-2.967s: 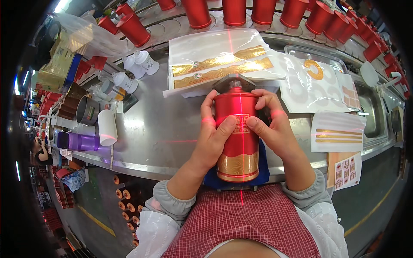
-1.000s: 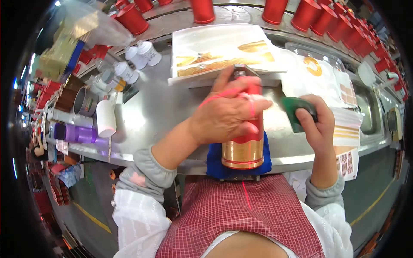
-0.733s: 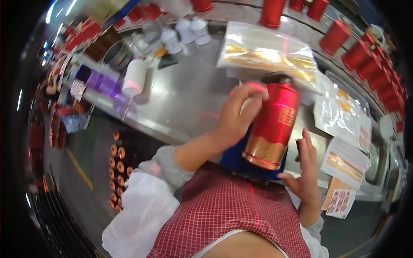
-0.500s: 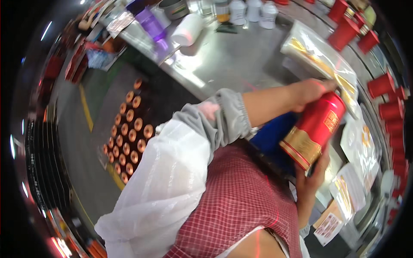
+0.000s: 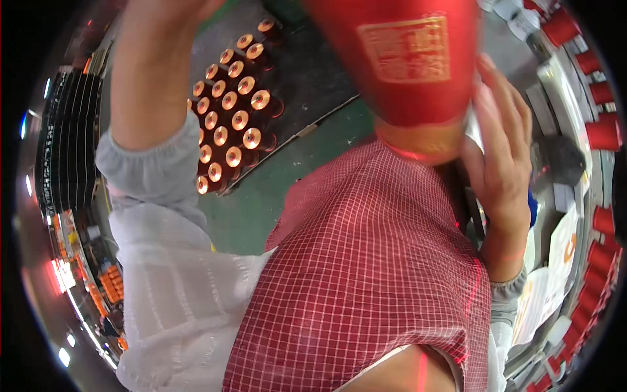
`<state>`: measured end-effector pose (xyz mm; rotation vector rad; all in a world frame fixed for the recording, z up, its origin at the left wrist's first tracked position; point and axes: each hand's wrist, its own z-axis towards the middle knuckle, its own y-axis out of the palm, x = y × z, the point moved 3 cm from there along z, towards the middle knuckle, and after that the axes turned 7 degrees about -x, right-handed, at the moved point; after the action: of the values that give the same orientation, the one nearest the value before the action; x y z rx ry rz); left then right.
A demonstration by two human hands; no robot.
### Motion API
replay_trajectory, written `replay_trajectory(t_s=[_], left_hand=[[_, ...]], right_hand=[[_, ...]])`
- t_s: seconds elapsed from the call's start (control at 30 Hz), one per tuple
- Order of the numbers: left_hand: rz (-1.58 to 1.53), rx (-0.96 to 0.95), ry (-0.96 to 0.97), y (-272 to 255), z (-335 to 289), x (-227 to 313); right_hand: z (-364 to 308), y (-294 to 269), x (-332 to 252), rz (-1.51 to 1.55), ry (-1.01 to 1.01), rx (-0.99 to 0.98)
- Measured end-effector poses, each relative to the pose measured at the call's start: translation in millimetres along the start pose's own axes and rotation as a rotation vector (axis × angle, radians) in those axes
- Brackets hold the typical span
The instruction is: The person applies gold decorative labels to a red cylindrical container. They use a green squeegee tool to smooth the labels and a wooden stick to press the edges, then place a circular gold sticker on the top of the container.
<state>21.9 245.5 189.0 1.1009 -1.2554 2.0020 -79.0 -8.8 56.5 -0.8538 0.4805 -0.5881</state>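
Observation:
A red bottle (image 5: 418,72) with a gold band at its lower end and a gold square print fills the upper middle, close to the camera and blurred. Its upper part is cut off by the top edge. My right hand (image 5: 499,140) is closed against its right side near the gold end, with the fingers running up along it. My left forearm rises at the upper left, and only the base of my left hand (image 5: 186,8) shows at the top edge. The left fingers are out of view.
Several rows of dark pieces with copper-coloured round ends (image 5: 229,100) stand on a dark board to the left. Red cylinders (image 5: 604,130) line the right rim. White sheets (image 5: 562,245) with gold print lie at the right, near a dark round object (image 5: 563,160). Dark stacked trays (image 5: 72,144) stand far left.
The bottle has come up much closer to the camera, held by my right hand. My left hand has left the bottle's upper end and swung to the upper left. The view has turned away from the metal table.

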Motion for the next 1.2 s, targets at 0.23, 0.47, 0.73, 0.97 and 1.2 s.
replay_trajectory(t_s=[0.23,0.47,0.73,0.97,1.2], left_hand=[[0.879,0.721,-0.609,41,-174,-159],[0.852,0.715,-0.979,129,-311,-380],[0.487,0.877,-1.541,207,-414,-492],[0.972,-0.226,-1.617,237,-432,-533],[0.611,0.453,-1.737,206,-381,-466]], right_hand=[[26,52,13,0.048,0.185,-0.181],[12,43,49,-0.111,0.444,-0.244],[-31,-9,64,-0.399,0.676,-0.287],[-88,-74,98,-0.294,0.887,-0.112],[-70,-184,294,-0.579,0.763,-0.053]])
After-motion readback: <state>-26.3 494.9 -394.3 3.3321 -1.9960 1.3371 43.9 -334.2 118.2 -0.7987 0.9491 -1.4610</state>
